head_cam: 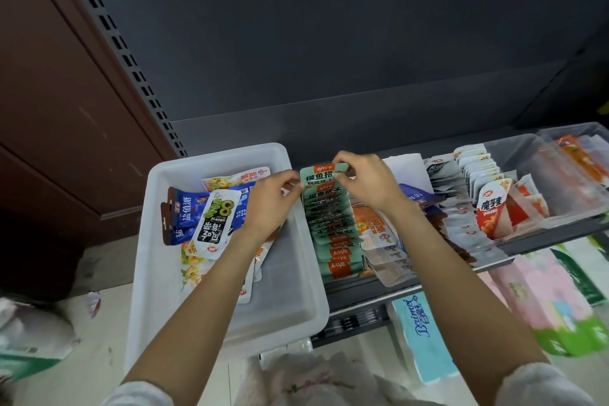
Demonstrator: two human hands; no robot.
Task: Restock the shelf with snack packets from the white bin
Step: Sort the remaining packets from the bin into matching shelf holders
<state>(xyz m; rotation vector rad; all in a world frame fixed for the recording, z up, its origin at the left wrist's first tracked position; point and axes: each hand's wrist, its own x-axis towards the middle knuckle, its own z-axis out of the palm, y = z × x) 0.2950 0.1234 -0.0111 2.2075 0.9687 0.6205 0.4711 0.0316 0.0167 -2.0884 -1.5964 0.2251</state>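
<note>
Shelf (pixel 415 287) at 3 o'clock of the white bin (pixel 155 273) carries rows of packets, and both hands, left (pixel 270 204) and right (pixel 365 180), pinch one green packet (pixel 321 175) upright at the green row's (pixel 336 241) far end.

Green-and-orange snack packet (pixel 324 174) upright at back of matching shelf row (pixel 333 234); white bin (pixel 290 280) holds mixed loose packets (pixel 211 221).
</note>
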